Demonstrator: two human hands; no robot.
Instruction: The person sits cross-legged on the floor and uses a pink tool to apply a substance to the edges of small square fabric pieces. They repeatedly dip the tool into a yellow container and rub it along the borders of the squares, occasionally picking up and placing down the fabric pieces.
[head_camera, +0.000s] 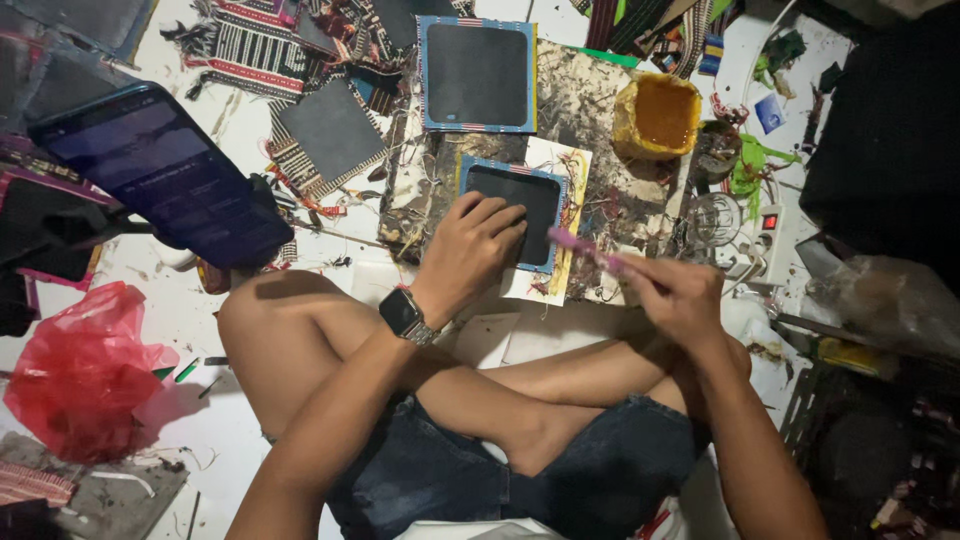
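1. head view: a person sits cross-legged on the floor (200, 420), looking down at both hands.
2. the left hand (470, 255) lies flat on a small black square pad (525, 205) with a blue edge. its fingers are a little spread and press on the pad; they hold nothing. a dark watch (403, 314) sits on that wrist.
3. the pad lies on a pale sheet of paper (560, 165), on a messy, stained board (600, 110) just in front of the knees.
4. the right hand (680, 295) is just to the right of the pad. its fingers are closed around a thin pink brush (580, 247). the brush tip points at the pad's right edge, very near the left hand.
5. a bigger black square with a blue edge (477, 75) lies behind the small pad.
6. a yellow pot (660, 115) stands on the board, to the right.
7. a red plastic bag (85, 370) lies far left on the floor.
8. a dark phone (165, 175) hangs on a stand at the upper left.
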